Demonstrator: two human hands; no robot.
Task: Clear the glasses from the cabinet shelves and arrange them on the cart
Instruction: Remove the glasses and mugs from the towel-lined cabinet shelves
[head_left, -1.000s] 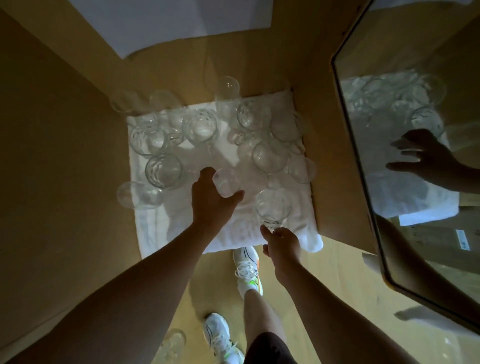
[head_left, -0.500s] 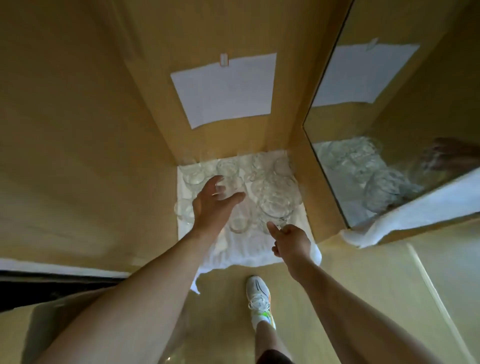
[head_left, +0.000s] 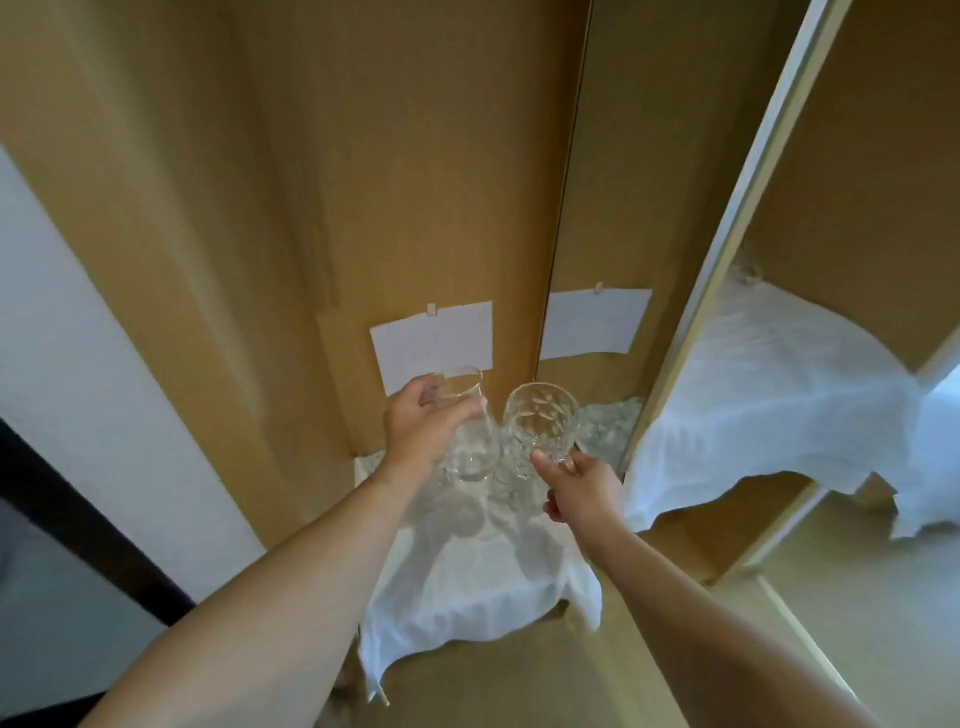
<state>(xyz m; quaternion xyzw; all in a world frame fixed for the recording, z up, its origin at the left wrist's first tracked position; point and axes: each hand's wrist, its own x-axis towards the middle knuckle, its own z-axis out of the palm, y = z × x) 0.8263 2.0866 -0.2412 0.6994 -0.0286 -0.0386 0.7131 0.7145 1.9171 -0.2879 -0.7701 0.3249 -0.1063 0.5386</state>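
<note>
My left hand (head_left: 423, 428) grips a plain clear glass (head_left: 470, 415) around its bowl, lifted above the shelf. My right hand (head_left: 582, 486) pinches the base of a cut-pattern glass (head_left: 540, 426) and holds it up beside the plain one, the two glasses almost touching. Below them a white cloth (head_left: 483, 582) covers the wooden cabinet shelf, its front edge hanging down. More glasses (head_left: 608, 423) show faintly at the back right of the shelf, blurred. The cart is out of view.
Wooden cabinet walls rise at left and behind, with a white paper sheet (head_left: 434, 343) taped to the back. A glass door (head_left: 779, 364) stands open at right and reflects the cloth. A white wall (head_left: 78, 364) lies at far left.
Both hands have risen off the shelf, each carrying a glass. The view has tilted up, so the floor and shoes are gone from sight.
</note>
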